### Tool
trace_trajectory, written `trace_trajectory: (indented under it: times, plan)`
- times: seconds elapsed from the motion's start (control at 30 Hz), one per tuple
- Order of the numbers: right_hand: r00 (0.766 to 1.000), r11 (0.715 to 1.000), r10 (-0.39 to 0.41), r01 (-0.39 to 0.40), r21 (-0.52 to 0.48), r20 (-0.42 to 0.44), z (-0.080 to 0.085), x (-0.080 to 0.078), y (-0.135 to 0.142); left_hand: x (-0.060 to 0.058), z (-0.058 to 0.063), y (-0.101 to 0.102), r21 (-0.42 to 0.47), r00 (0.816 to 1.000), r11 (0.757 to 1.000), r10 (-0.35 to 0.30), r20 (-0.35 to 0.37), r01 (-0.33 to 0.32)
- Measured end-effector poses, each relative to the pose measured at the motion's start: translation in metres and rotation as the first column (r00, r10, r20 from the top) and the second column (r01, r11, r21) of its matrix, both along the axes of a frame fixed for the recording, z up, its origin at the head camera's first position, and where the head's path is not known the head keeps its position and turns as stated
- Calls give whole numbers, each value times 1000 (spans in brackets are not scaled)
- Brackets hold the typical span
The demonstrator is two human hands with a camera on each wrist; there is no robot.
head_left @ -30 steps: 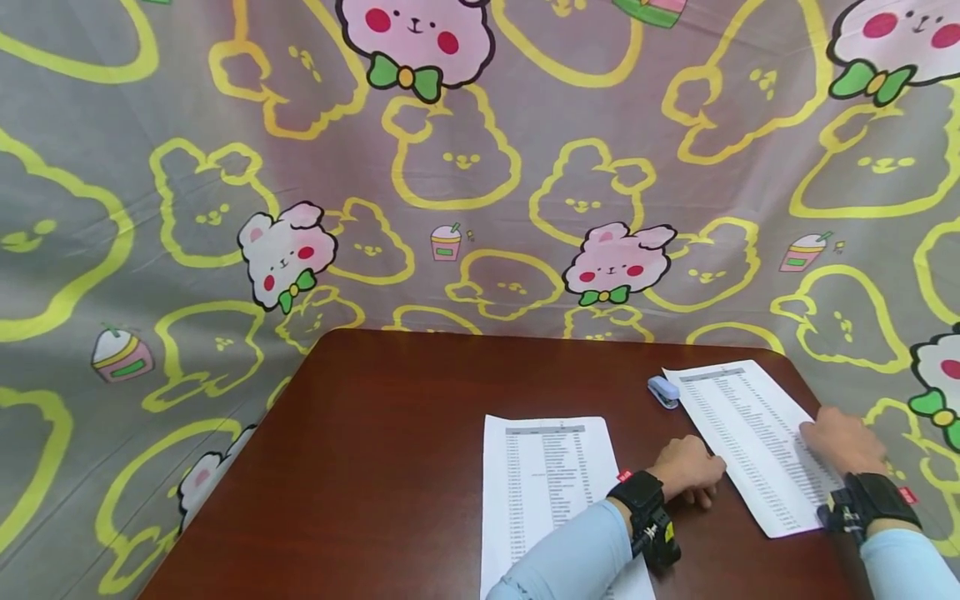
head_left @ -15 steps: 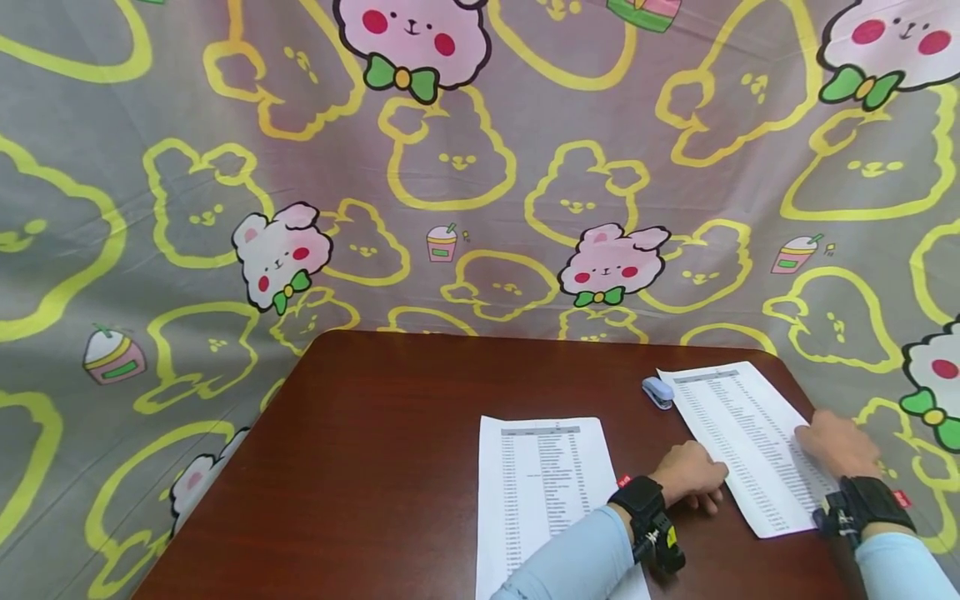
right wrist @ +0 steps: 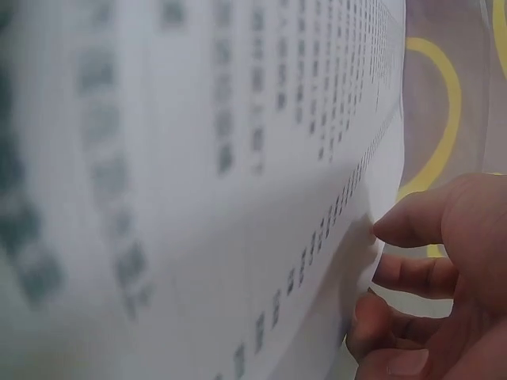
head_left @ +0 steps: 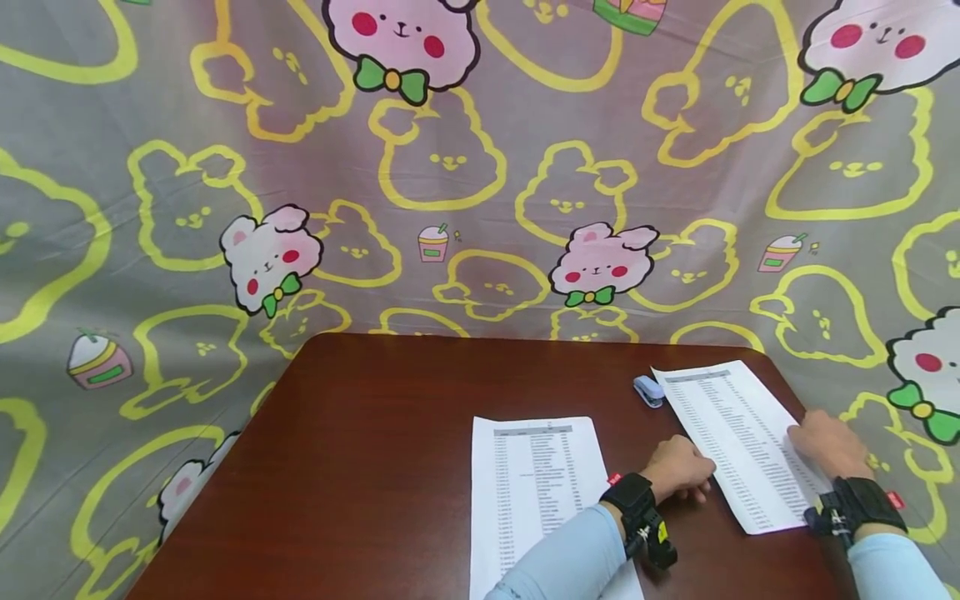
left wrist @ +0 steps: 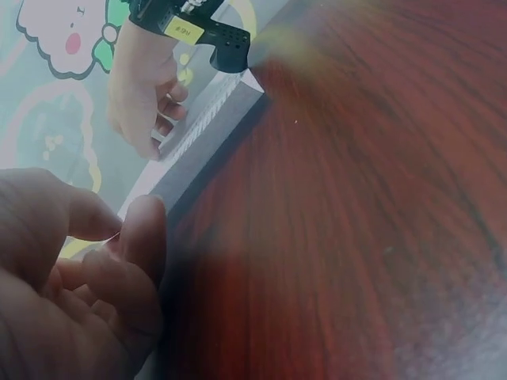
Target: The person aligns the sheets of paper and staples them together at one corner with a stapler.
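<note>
A printed sheet of paper (head_left: 738,442) with a table of text lies slanted at the right side of the table, held between both hands. My left hand (head_left: 678,468) pinches its left edge; thumb and index finger (left wrist: 146,229) meet at that edge in the left wrist view. On the opposite long edge, my right hand (head_left: 831,446) grips the paper with thumb and fingers, seen close in the right wrist view, where the paper (right wrist: 261,198) fills much of the picture. A small light-blue stapler (head_left: 648,391) lies beside the sheet's upper left corner.
A second printed sheet (head_left: 536,483) lies on the brown table (head_left: 360,467), partly under my left forearm. Behind the table hangs a grey curtain (head_left: 495,125) with yellow bear outlines and rabbit faces.
The whole head view has shifted slightly, so table and papers appear a little further left. Both hands keep their places on the slanted sheet.
</note>
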State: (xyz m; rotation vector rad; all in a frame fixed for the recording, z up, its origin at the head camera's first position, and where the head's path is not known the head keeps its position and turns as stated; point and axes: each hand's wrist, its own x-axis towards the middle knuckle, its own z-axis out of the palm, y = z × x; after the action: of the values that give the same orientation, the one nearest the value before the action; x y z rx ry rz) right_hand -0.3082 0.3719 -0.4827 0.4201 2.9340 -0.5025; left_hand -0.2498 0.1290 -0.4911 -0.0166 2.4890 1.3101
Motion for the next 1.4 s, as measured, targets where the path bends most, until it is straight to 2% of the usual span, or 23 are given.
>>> trace_trajectory:
  times: [0.23,0.47,0.77,0.9,1.23,1.4]
  plan:
    - [1000,1000,-12,12,-5,-11,2,2,0,-2,-1,1,-9,1000,1000,11,-2,-11]
    - [996,999,47,-48,-21,-76,17,2,-2,-5,7,-7,-13,999,1000,-19,-28,19]
    - [997,999,33,-34,-17,-70,34,-2,-3,-16,16,-19,27,995,998,-49,-82,51]
    - [993,998,52,-54,-16,-103,38,-2,-3,-18,20,-24,46,993,996,-68,-102,73]
    - [971,991,114,-127,-50,-212,48,2,-9,-27,45,-54,37,984,994,-93,-152,100]
    - [968,979,152,-175,-103,-198,56,4,-17,-32,52,-69,63,983,993,-89,-159,100]
